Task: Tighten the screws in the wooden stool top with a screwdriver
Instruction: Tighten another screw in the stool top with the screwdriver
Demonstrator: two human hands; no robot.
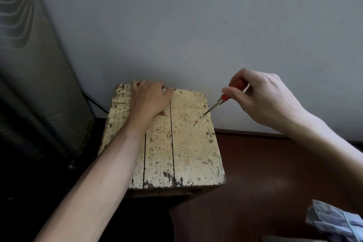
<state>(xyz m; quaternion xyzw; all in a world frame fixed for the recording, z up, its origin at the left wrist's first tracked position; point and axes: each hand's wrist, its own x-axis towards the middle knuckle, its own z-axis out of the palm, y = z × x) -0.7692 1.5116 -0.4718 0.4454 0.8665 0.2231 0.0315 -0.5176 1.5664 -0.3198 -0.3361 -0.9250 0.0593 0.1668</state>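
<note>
The wooden stool top (188, 143) is made of worn, cream-painted planks and stands against the wall. My left hand (150, 97) lies on its far edge, fingers curled over that edge. My right hand (259, 94) grips the red handle of a screwdriver (214, 105). The metal shaft slants down to the left, and its tip sits on a screw (202, 116) near the right edge of the top. Two more screws (211, 140) (209, 160) show further toward me along that same edge.
A pale wall (196, 25) rises right behind the stool. A grey curtain (35, 84) hangs at the left. Dark reddish wooden floor (265, 173) lies to the right, with a crumpled bluish cloth or bag (334, 220) at the bottom right corner.
</note>
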